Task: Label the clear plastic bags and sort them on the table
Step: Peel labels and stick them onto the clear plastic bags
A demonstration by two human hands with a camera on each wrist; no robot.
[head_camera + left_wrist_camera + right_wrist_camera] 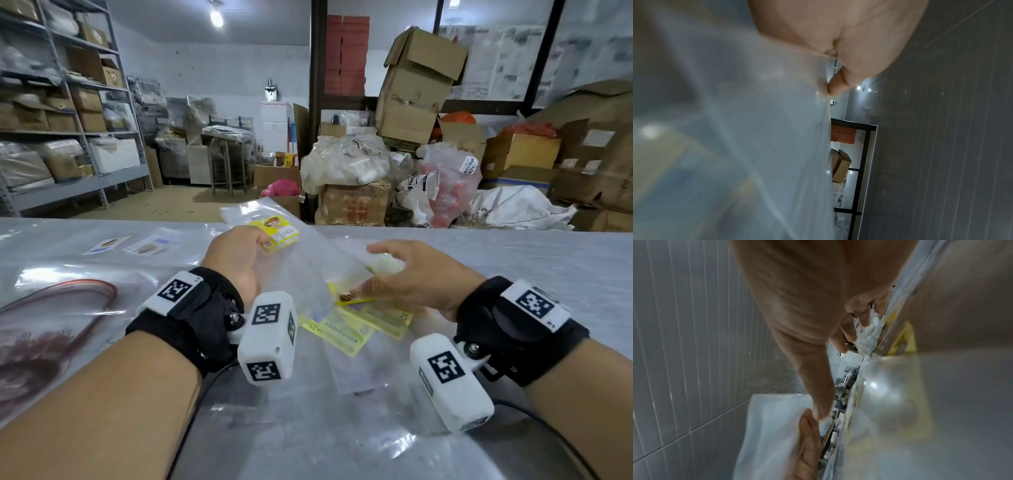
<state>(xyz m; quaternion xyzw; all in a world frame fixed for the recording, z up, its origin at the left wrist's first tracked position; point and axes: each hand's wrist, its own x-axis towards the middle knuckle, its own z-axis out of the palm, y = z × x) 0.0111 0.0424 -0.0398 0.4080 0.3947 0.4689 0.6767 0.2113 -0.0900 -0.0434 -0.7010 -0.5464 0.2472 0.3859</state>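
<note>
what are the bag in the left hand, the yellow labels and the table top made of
Bag: thin clear plastic film, glossy; the labels beneath show through it. Yellow labels: looks like printed paper or sticker stock, flat with dark lettering. Table top: probably brushed metal under a clear sheet, grey with soft glare; hard to confirm.

On the table (513, 274), a bag (301, 274) held up by the left hand (236, 260) lies over loose labels (356, 329) at centre, the right hand (421, 277) just right of it, two labelled bags (130, 245) far left, shelves (68, 137) and boxes (418, 85) behind.
</note>
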